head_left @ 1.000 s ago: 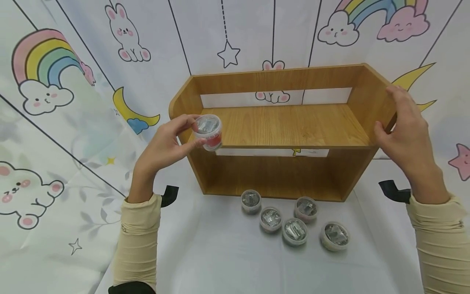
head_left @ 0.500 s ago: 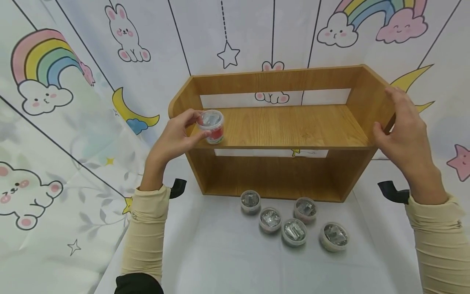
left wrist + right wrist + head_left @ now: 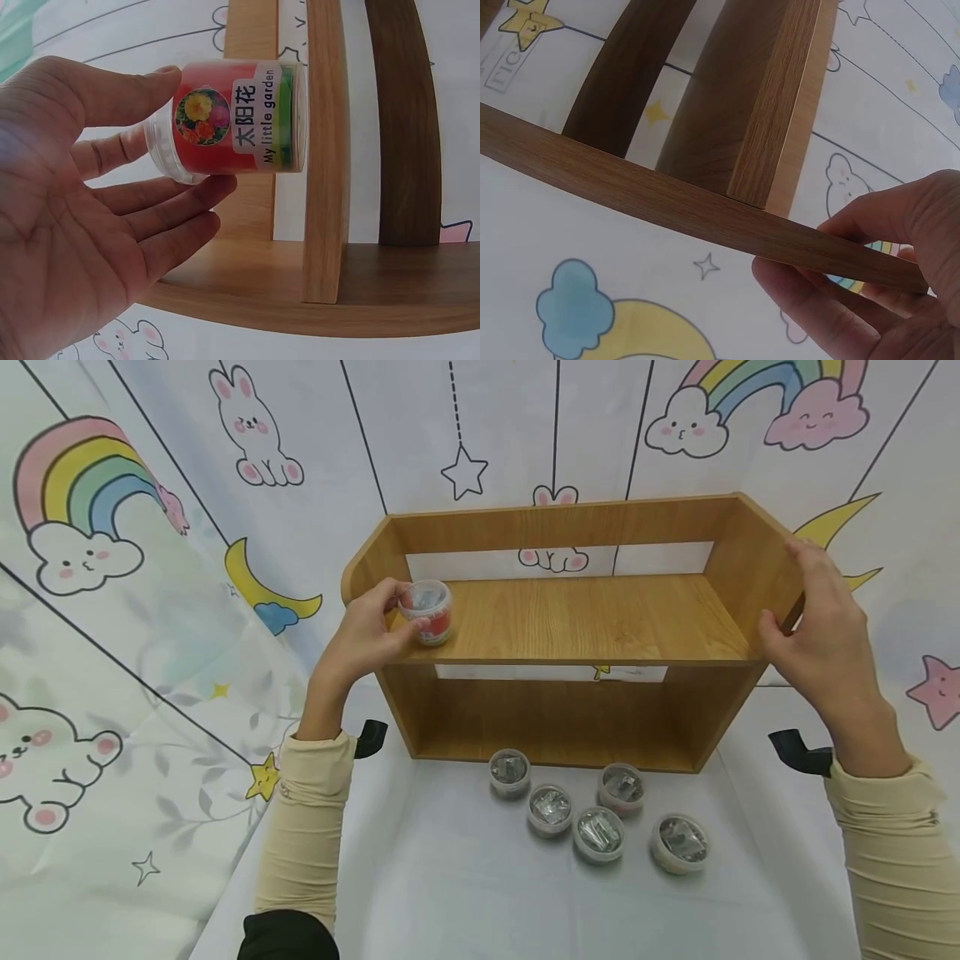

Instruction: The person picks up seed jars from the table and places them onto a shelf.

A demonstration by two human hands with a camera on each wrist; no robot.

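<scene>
My left hand (image 3: 367,631) pinches a small clear plastic flower-seed cup (image 3: 431,618) between thumb and fingers. In the left wrist view the cup (image 3: 232,116) carries a red and green label reading "My little garden" with a flower picture. The cup is upright at the left end of the upper board of a two-tier wooden shelf (image 3: 585,622), its base right at the board. My right hand (image 3: 832,652) grips the shelf's right side panel; in the right wrist view thumb and fingers lie on either side of the panel edge (image 3: 817,251).
Several similar lidded cups (image 3: 597,835) with silvery packets inside stand on the white tabletop (image 3: 480,902) before the shelf. One cup (image 3: 509,773) is close to the shelf's lower front edge. A printed cloth backdrop (image 3: 495,418) hangs behind and to the left.
My left hand has carried the cup slightly up and inward from in front of the shelf's left side onto the upper tier. The right hand keeps its hold on the side panel.
</scene>
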